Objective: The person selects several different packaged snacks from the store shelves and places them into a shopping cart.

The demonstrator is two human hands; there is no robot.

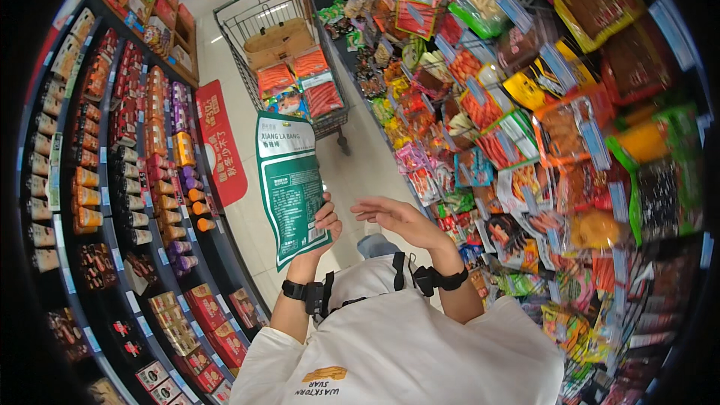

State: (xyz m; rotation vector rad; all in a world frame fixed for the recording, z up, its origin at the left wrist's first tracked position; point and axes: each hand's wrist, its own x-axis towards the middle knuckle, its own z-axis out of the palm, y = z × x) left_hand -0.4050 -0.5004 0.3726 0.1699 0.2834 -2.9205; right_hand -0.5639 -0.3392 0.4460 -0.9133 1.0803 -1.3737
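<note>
My left hand [327, 222] grips a green and white plastic snack pouch [288, 188] by its right edge. The pouch is raised upright in front of me, its printed side with small text and a barcode facing me. To the right of it, my right hand [396, 216] is held in the air, fingers extended, touching nothing. Past the pouch stands a metal wire shopping cart [232, 48]. Inside it lie several packs of reddish-orange snack sticks [323, 94], a blue printed bag [285, 105] partly behind the pouch, and a brown cardboard carton [279, 39].
Shelves of cups and boxed goods [163, 208] line the left side. Hanging snack packets [495, 101] on a rack crowd the right, close to my right arm. A red floor sign [220, 146] lies on the pale tile floor [357, 169] beside the left shelf.
</note>
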